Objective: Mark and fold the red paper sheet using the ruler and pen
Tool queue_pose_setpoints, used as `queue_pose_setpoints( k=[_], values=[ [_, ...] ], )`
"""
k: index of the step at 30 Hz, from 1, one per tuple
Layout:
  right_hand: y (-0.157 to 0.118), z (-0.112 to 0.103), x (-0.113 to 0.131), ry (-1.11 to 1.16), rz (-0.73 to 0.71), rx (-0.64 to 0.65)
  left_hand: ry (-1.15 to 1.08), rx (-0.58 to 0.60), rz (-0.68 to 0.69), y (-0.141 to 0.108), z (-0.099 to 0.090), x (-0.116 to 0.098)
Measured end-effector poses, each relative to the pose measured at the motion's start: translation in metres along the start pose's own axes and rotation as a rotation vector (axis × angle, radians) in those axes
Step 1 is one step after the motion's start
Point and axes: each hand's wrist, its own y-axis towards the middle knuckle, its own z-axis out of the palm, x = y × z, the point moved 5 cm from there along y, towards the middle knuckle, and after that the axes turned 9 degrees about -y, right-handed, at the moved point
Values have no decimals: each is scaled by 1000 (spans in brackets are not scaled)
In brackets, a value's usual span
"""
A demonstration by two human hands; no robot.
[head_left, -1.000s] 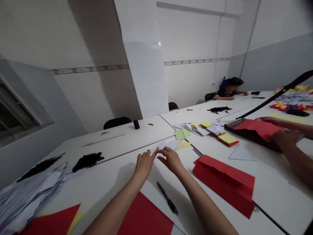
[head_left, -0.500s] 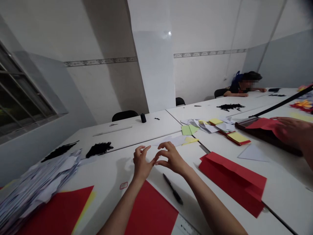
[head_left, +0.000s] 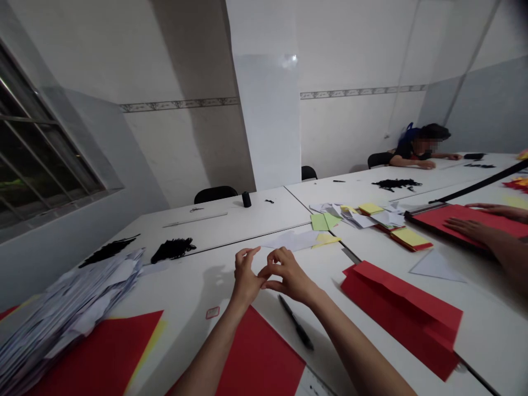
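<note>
My left hand is raised over the white table with its fingers bent and apart. Close against it, my right hand has curved fingers, and its fingertips meet the left hand near the thumb. Nothing shows in either hand. Beneath my forearms lies a sheet of red paper. A black pen rests on the tabletop below my right hand. To the left of my left forearm is a small red-edged label.
A heap of papers covers the left side, beside another red sheet. Folded red paper lies to the right. A co-worker's hands press red paper on a paper cutter. Another person leans over the far table.
My hands have drawn slightly closer together, the right fingers now against the left hand. At right, the co-worker's hands have laid the red paper flat on the cutter. The view has shifted slightly.
</note>
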Motion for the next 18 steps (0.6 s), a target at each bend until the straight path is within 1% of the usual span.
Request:
queue_pose_setpoints(
  k=[3,5,7,9,10,11,12,13,14,15,16,18],
  values=[
    [-1,2,3,-9,-18,19,-8,24,2,-1,-1,-1],
    [-3,3,-3,-18,-23,17,7,25,-8,-4,-10,0],
    [-5,1,-17,-58,21,-10,37,4,-15,-9,-27,3],
    [-8,-5,-34,-120,121,-68,76,-58,-21,-17,-51,7],
    [-9,-11,-39,-139,182,-127,96,-103,-27,-21,-64,7],
    [-10,-19,-39,-144,238,-213,111,-149,-35,-27,-74,6],
    [-11,-28,-33,-129,276,-313,114,-187,-40,-32,-81,3],
    [-12,-38,-22,-98,300,-439,105,-213,-36,-38,-83,-3],
    [-12,-46,-5,-70,279,-545,88,-230,-20,-43,-81,-10],
    [-11,-51,15,-28,221,-585,66,-231,6,-48,-75,-19],
    [-8,-51,38,23,105,-551,40,-218,35,-53,-66,-27],
    [-5,-45,83,105,-251,-389,-34,-152,85,-61,-44,-42]
  ],
)
